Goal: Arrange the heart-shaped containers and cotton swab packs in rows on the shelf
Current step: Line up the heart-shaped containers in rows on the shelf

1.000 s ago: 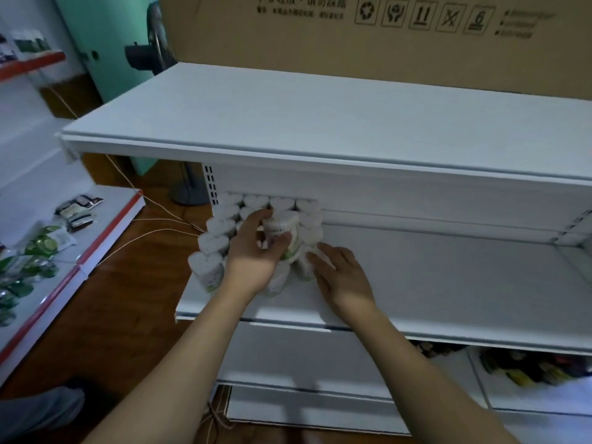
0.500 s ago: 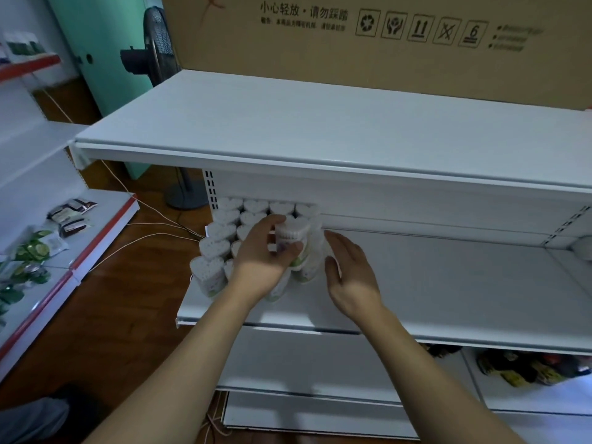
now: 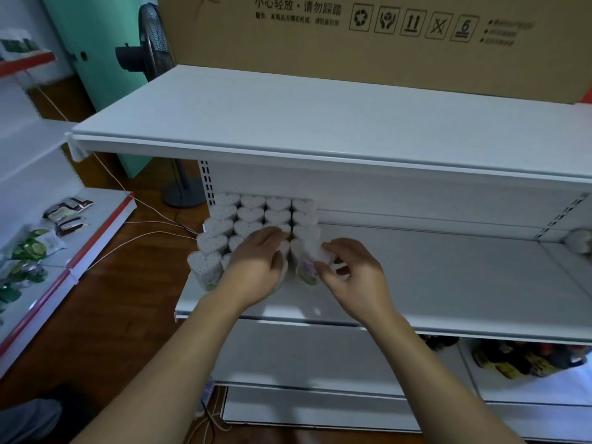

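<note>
Heart-shaped containers [image 3: 253,216], left end of middle shelf [image 3: 448,283] — left hand [image 3: 256,270] has lowered its raised container into the third column, fingers curled over it; right hand [image 3: 355,277] now pinches the fourth column's front container [image 3: 309,265] — rows nearly squared.

Printed in dark ink on the brown cardboard box [image 3: 368,43] along the top of the frame: "小心轻放 · 请勿踩踏", with a smaller, blurred line beneath. To the right, five boxed handling symbols, the last bearing the number 6; further right, three small lines too blurred to read.
</note>
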Action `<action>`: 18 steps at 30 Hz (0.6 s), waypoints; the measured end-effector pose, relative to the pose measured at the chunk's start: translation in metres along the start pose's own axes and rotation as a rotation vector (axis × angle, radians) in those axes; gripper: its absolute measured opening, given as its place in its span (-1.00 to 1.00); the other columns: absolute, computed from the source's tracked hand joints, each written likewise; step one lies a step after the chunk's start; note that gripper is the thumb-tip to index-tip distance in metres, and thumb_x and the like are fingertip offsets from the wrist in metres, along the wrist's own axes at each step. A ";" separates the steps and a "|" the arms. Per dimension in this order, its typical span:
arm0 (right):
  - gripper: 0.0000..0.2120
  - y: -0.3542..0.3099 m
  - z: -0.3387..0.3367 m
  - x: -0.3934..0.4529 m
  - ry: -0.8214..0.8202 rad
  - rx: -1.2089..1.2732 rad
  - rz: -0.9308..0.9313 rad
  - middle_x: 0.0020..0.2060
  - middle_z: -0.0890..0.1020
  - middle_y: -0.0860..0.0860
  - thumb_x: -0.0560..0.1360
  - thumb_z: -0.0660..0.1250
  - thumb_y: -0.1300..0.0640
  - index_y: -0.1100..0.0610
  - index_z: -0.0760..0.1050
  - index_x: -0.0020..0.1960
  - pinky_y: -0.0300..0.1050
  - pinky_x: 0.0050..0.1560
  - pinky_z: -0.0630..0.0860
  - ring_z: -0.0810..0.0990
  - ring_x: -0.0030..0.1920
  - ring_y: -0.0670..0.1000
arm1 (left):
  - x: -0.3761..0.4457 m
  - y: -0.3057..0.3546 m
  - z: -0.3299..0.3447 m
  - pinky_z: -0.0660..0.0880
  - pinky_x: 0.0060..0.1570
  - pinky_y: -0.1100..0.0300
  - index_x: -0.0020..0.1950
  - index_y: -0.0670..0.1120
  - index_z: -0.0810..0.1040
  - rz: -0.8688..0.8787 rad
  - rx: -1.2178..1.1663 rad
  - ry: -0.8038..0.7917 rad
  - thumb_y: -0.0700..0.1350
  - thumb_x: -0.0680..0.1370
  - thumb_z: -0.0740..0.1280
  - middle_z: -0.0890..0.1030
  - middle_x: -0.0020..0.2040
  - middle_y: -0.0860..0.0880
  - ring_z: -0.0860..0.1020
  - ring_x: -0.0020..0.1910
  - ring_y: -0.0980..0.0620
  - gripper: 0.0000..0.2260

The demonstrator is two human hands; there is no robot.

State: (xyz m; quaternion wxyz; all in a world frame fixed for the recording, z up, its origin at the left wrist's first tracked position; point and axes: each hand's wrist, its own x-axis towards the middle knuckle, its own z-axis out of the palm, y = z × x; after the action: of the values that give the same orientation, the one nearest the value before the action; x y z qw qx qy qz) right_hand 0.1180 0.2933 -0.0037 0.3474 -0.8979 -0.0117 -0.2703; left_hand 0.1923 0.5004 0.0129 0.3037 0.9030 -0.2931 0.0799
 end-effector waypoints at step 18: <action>-0.64 0.016 0.058 -0.031 -0.011 -0.398 -0.116 0.24 0.60 0.21 0.55 0.27 -0.09 0.12 0.64 0.18 0.05 -0.22 0.66 0.67 -0.07 0.23 | -0.012 -0.028 0.021 0.57 0.08 -0.11 0.07 -0.14 0.70 0.201 0.340 -0.023 -0.11 0.45 0.35 0.68 0.13 -0.13 0.65 0.11 -0.19 -0.74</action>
State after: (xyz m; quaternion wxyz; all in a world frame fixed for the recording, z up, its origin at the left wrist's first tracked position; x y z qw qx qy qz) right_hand 0.1225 0.3229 -0.0640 0.1470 -0.9481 -0.0115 -0.2819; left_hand 0.1982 0.5119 -0.0216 0.1341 0.9083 -0.3676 0.1477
